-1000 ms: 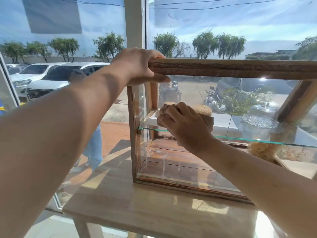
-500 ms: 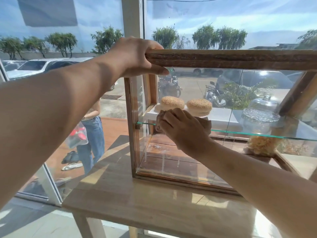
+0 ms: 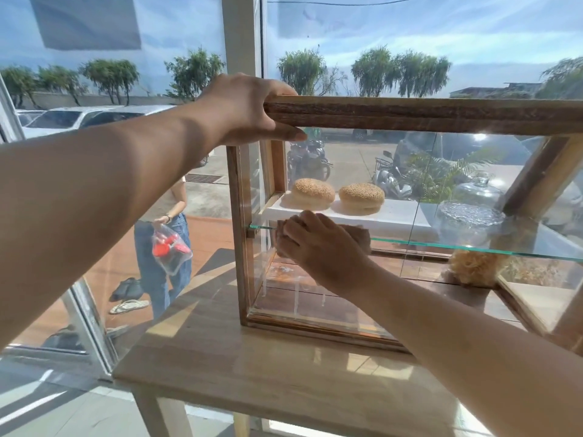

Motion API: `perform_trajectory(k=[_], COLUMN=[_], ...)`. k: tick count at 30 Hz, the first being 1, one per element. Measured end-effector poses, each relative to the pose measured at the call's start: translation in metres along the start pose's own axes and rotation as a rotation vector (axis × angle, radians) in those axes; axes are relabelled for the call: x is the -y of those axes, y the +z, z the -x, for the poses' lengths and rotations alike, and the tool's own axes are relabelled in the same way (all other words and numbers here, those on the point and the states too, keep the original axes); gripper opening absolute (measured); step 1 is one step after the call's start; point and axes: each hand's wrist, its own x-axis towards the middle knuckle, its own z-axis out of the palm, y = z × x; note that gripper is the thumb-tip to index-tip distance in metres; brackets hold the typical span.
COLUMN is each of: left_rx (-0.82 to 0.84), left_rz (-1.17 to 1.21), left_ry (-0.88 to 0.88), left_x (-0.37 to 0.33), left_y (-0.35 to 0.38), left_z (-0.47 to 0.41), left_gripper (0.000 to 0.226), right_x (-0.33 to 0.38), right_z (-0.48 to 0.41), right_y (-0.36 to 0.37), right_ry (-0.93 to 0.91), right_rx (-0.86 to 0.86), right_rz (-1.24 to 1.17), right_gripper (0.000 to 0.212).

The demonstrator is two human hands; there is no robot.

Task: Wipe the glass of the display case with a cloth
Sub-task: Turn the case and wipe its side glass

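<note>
A wood-framed glass display case [image 3: 410, 116] stands on a light wooden table [image 3: 252, 367]. My left hand [image 3: 249, 110] grips the left end of the case's top wooden rail, thumb under it. My right hand [image 3: 318, 244] presses a brown cloth [image 3: 359, 236] flat against the front glass pane [image 3: 347, 171], level with the inner glass shelf [image 3: 473, 247] near the left side. Most of the cloth is hidden under my hand.
Two sesame buns [image 3: 361, 197] lie on a white board inside, a glass dome [image 3: 470, 216] to their right. Behind the table is a shop window; a person with a plastic bag [image 3: 172, 247] stands outside. Bare tabletop lies in front of the case.
My right hand has slid the cloth down the glass from bun height to the shelf line, uncovering both buns. My left hand has kept its grip on the rail.
</note>
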Motion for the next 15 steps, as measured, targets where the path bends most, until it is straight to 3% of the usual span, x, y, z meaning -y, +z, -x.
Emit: perform_trajectory(k=[2,4,10,12,15], left_rx=[0.007,0.008,-0.009,-0.006,-0.006], left_rz=[-0.013,-0.020,-0.019,-0.012,0.011], left_ry=[0.004,0.012,0.034,0.037,0.029], left_x=[0.000,0.001,0.002,0.002,0.002], left_y=[0.000,0.000,0.002,0.002,0.003], left_z=[0.000,0.000,-0.002,-0.003,-0.004], left_gripper=[0.073,0.072,0.069,0.068,0.063], right_x=[0.014,0.012,-0.033,-0.026,-0.007], right_z=[0.019,0.032,0.001,-0.009,-0.007], right_y=[0.013,0.016,-0.023,-0.020,0.002], right_ry=[-0.166,-0.204,0.221,0.269,0.242], right_rx=[0.094,0.123,-0.156,-0.209,-0.146], right_rz=[0.035,0.073,-0.007,-0.003,0.051], right_gripper=[0.021,0.016,0.026,0.029,0.031])
